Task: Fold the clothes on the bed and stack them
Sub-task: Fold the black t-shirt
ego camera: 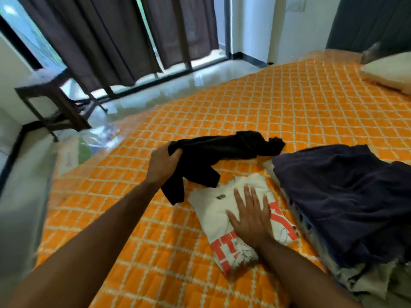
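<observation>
Bed [289, 103] w/ the orange check quilt is your landmark, everything else is placed off it. Step, as I read it: you're between garments, one fold done and the next item just picked up. Biggest thing on the bed is the unfolded pile [347, 210] at its right side, dark navy piece on top w/ pale fabric showing under its near edge; can't count the layers, call it 1 heap, at least 2 fabrics. Next down: white tee [213, 210] w/ red print, folded into a rectangle, lying flat on the bed's near-middle, just beside the pile. That's 1 folded item, so the stack is 1 high. Then the black garment [222, 147], 1 pc, bunched, far end draped on the bed just beyond the tee, near end lifted. Your left hand [163, 162] has fingers curled tight round that lifted end. Your right hand [250, 216] lies flat on the tee, fingers straight and spread, pressing it down. Count: 2 hands, 1 pillow [389, 72] at the bed's far right corner. Next move, imo: free the right hand, pull the black pc onto bare quilt left of the tee, spread it flat before folding. It's twisted, so find the hem or shoulders first, then fold and put it on the tee.
</observation>
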